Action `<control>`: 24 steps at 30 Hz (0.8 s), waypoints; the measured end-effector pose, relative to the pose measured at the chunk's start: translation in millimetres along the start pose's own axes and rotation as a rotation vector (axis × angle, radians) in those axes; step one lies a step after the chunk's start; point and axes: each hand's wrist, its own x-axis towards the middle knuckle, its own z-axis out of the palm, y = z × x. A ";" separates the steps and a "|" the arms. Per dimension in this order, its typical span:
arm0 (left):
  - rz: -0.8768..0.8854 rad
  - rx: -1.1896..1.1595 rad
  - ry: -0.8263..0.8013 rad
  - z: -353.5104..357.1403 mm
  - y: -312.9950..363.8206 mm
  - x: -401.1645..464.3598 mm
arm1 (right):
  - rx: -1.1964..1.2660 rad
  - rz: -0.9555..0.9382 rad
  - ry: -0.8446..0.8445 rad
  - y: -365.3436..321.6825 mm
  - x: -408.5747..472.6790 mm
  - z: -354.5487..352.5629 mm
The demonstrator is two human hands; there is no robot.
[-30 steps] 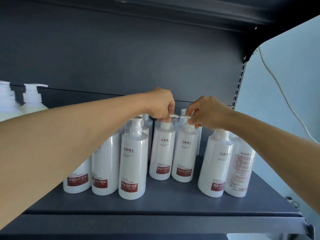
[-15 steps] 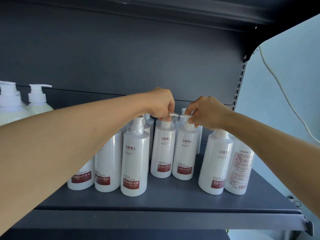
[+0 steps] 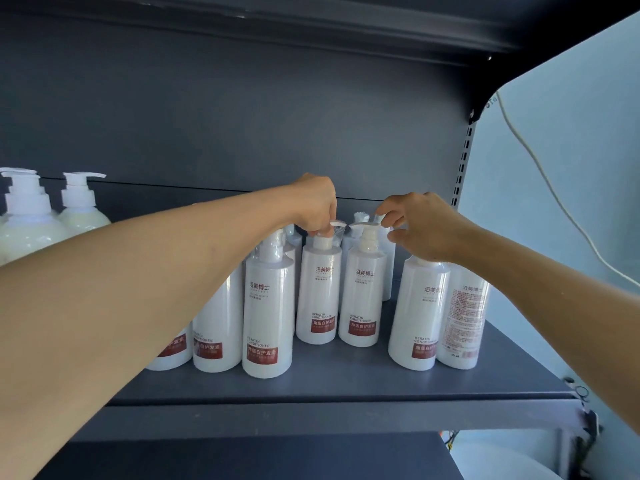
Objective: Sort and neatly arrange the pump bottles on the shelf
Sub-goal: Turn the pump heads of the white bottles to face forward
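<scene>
In the head view, two white pump bottles standing side by side at mid-shelf are being handled from above: the left hand (image 3: pixel 317 202) is pinched shut on the pump head of the left middle bottle (image 3: pixel 318 289), apparently so that its spout can be turned into line, while the right hand (image 3: pixel 424 226) is held loosely open just beside the pump of the right middle bottle (image 3: pixel 362 296), fingers curled but closed on nothing. Both bottles are seen upright on the dark grey shelf (image 3: pixel 346 375), labels facing forward (white bodies, a red band low down, "KERATIN CONDITIONER" printed above it). More of the same are grouped at the left, partly hidden by the forearm, and a pair at the right includes a reversed bottle (image 3: pixel 462 317) whose back label is shown. Two rounder bottles (image 3: pixel 52 216) are kept apart at far left.
</scene>
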 end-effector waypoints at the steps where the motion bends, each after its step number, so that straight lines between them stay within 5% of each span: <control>1: -0.007 -0.015 -0.004 0.4 -0.4 -1.1 | 0.019 0.009 0.010 1.9 -2.9 -0.8; 16: 0.195 -0.162 0.209 -2.5 37.1 -21.7 | 0.191 0.243 0.222 47.4 -50.6 -44.2; 24: 0.189 -0.203 0.091 21.0 102.6 -13.2 | 0.466 0.415 -0.032 85.1 -68.4 -25.8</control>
